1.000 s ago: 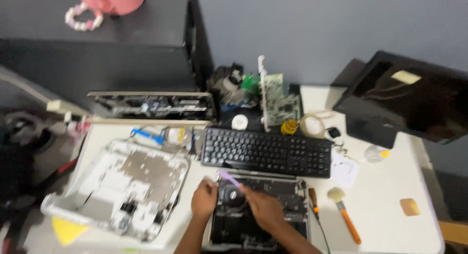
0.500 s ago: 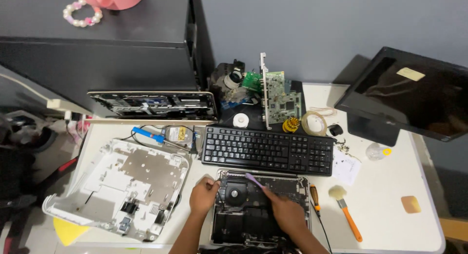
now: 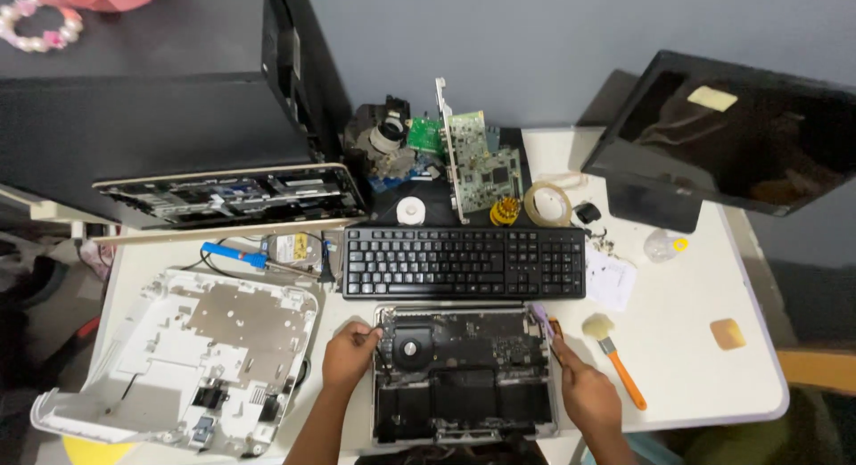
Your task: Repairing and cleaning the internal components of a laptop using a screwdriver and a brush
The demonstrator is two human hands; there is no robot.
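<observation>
since half a second back: right hand [image 3: 588,395] has moved off the middle of the opened dark laptop base with exposed board and round fan [image 3: 464,371] to its right edge; the thin purple-tipped tool [image 3: 542,322] went with it, from over the fan area to the upper right corner. left hand [image 3: 349,356] has stayed at the left edge of the base. view has shifted slightly; table layout unchanged.

fingers: left hand fingers curled, tips pressed together against the upper left corner of the laptop base, touching its rim; whether they pinch anything small, cannot tell. right hand fingers closed around the lower end of the purple-tipped tool, tool pointing up and away toward the black full-size keyboard [image 3: 464,262].

pose: both forearms enter from the bottom edge, left angled up and slightly right, right angled up and left. hands well apart, one at each side of the base.

position: laptop base lies flat on the white table [image 3: 695,376], just in front of the keyboard, between the white plastic printer-like casing with a metal plate [image 3: 192,358] on the left and the orange-handled brush [image 3: 613,358] on the right. a screwdriver with orange grip lies just beside the right hand, partly hidden.
</observation>
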